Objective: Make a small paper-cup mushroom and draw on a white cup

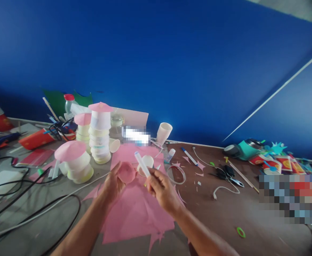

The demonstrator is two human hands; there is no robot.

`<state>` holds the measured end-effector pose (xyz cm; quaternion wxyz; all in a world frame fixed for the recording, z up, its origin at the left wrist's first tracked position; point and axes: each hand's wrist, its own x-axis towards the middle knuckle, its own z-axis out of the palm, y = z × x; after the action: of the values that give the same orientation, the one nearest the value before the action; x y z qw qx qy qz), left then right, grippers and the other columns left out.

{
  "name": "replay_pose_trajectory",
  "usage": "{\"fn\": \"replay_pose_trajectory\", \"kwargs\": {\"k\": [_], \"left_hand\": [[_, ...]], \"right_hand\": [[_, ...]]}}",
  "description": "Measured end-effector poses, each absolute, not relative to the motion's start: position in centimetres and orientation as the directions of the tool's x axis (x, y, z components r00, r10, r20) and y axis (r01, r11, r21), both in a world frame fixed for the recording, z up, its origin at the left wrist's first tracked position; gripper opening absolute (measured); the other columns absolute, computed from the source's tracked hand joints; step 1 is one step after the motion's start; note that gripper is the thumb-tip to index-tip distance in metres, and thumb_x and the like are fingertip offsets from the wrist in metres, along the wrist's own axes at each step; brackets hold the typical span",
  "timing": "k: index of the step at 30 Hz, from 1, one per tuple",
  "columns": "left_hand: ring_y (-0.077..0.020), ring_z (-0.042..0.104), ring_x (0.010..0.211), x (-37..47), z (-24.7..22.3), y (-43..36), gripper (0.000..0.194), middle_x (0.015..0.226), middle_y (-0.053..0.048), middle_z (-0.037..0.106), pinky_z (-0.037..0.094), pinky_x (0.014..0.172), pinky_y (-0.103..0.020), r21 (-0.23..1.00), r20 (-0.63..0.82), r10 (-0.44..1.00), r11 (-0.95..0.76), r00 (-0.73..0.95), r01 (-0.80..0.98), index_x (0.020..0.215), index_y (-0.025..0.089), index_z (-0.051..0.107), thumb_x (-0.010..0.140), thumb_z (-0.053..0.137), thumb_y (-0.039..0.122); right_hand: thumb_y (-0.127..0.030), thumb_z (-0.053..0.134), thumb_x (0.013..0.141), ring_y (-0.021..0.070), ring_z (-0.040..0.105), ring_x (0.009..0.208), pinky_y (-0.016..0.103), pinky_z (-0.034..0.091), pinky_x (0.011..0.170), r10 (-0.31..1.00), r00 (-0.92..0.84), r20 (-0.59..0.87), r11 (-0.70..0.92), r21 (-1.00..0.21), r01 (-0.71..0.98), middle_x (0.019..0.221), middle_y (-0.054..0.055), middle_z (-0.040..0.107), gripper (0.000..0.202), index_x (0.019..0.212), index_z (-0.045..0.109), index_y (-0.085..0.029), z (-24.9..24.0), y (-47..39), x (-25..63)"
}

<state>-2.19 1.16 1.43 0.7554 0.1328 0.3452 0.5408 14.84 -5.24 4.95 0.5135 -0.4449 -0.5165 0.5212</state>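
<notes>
My left hand (115, 184) is closed on the edge of a round pink paper disc (126, 172), which looks slightly dished. In my right hand (159, 186) is a slim white marker-like tube (142, 163) with a bluish end, pointing up and left. Just behind the tube a white paper cup (148, 161) is partly hidden. Under both hands lies a large pink paper sheet (139, 224) with ragged cut edges. To the left stand a tall stack of white cups (99, 138) with a pink paper top and a shorter stack (79, 167) topped the same way.
Black and white cables (75, 201) run across the left side. On the right lie a blue-capped marker (189, 156), scissors (236, 182), paper scraps and a green ring (240, 232). A white cup (163, 132) stands by the blue wall (156, 64).
</notes>
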Motion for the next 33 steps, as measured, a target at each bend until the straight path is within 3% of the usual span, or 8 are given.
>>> {"fn": "replay_pose_trajectory", "kwargs": {"k": [4, 9, 13, 19, 23, 28, 31, 33], "left_hand": [[-0.0251, 0.077, 0.074, -2.4, 1.3, 1.6, 0.011, 0.069, -0.006, 0.077, 0.065, 0.076, -0.035, 0.579, -0.404, 0.895, 0.409, 0.187, -0.706, 0.085, 0.018, 0.071, 0.092, 0.062, 0.02], [-0.0167, 0.072, 0.064, -2.3, 1.8, 1.3, 0.014, 0.073, -0.004, 0.076, 0.063, 0.068, -0.027, 0.631, -0.345, 0.923, 0.364, 0.172, -0.685, 0.087, 0.014, 0.072, 0.092, 0.061, 0.022], [-0.0163, 0.07, 0.065, -2.5, 1.5, 1.2, 0.011, 0.074, -0.005, 0.075, 0.06, 0.065, -0.026, 0.69, -0.289, 0.942, 0.327, 0.168, -0.645, 0.086, 0.013, 0.074, 0.088, 0.067, 0.022], [-0.0149, 0.062, 0.064, -3.2, 0.3, 1.3, 0.03, 0.069, -0.003, 0.067, 0.054, 0.062, -0.024, 0.775, -0.075, 0.949, 0.249, 0.306, -0.581, 0.079, 0.012, 0.074, 0.084, 0.077, 0.042], [-0.0115, 0.058, 0.059, -3.2, 0.0, 1.0, 0.038, 0.072, -0.001, 0.065, 0.052, 0.06, -0.023, 0.785, -0.028, 0.932, 0.245, 0.362, -0.568, 0.096, 0.014, 0.076, 0.081, 0.081, 0.048], [-0.0151, 0.065, 0.063, -3.0, 0.3, 0.5, 0.047, 0.078, -0.005, 0.07, 0.054, 0.061, -0.025, 0.795, -0.029, 0.87, 0.319, 0.493, -0.516, 0.108, 0.013, 0.075, 0.08, 0.081, 0.051], [-0.0181, 0.071, 0.07, -3.1, 0.8, 0.4, 0.044, 0.089, -0.007, 0.073, 0.059, 0.066, -0.029, 0.767, -0.097, 0.866, 0.379, 0.49, -0.517, 0.109, 0.014, 0.075, 0.078, 0.085, 0.043], [-0.0215, 0.074, 0.074, -3.1, 1.1, 0.4, 0.041, 0.09, -0.007, 0.074, 0.062, 0.071, -0.033, 0.742, -0.159, 0.873, 0.414, 0.461, -0.528, 0.107, 0.015, 0.074, 0.076, 0.087, 0.037]], "right_hand": [[-0.058, 0.061, 0.088, 0.0103, 0.032, 0.047, 0.025, 0.026, 0.047, 0.995, -0.103, 0.016, 0.002, -0.992, -0.128, 0.053, -0.008, 0.041, 0.038, 0.1, 0.069, -0.023, 3.0, -6.0, 13.1], [-0.063, 0.058, 0.088, 0.0115, 0.03, 0.047, 0.026, 0.025, 0.047, 0.996, -0.088, -0.027, -0.036, -0.993, -0.112, 0.053, -0.007, 0.041, 0.044, 0.101, 0.071, -0.023, 1.8, -5.7, 13.3], [-0.064, 0.058, 0.088, 0.011, 0.031, 0.047, 0.026, 0.025, 0.047, 0.995, -0.095, -0.02, -0.03, -0.994, -0.109, 0.052, -0.007, 0.041, 0.047, 0.102, 0.071, -0.021, 1.5, -5.8, 13.3], [-0.063, 0.061, 0.087, 0.0097, 0.033, 0.048, 0.024, 0.027, 0.048, 0.998, -0.056, -0.016, -0.024, -0.99, -0.138, 0.053, -0.007, 0.042, 0.05, 0.103, 0.073, -0.017, 1.3, -5.7, 13.4], [-0.062, 0.063, 0.086, 0.0095, 0.034, 0.048, 0.024, 0.028, 0.047, 0.998, -0.048, -0.03, -0.037, -0.987, -0.153, 0.055, -0.007, 0.043, 0.048, 0.102, 0.071, -0.017, 0.8, -5.7, 13.2], [-0.063, 0.061, 0.088, 0.0097, 0.036, 0.047, 0.023, 0.029, 0.045, 0.999, -0.036, -0.024, -0.029, -0.989, -0.147, 0.057, -0.007, 0.046, 0.049, 0.106, 0.068, -0.019, 0.7, -5.7, 13.4], [-0.057, 0.057, 0.093, 0.0115, 0.045, 0.052, 0.023, 0.034, 0.047, 0.994, 0.092, 0.055, 0.059, -0.997, -0.039, 0.063, -0.004, 0.052, 0.046, 0.118, 0.064, -0.018, 1.3, -5.0, 14.9], [-0.047, 0.054, 0.096, 0.0133, 0.05, 0.055, 0.024, 0.041, 0.053, 0.966, 0.179, 0.188, 0.152, -0.968, 0.198, 0.066, -0.003, 0.057, 0.041, 0.125, 0.06, -0.018, 1.9, -4.2, 16.7]]}}
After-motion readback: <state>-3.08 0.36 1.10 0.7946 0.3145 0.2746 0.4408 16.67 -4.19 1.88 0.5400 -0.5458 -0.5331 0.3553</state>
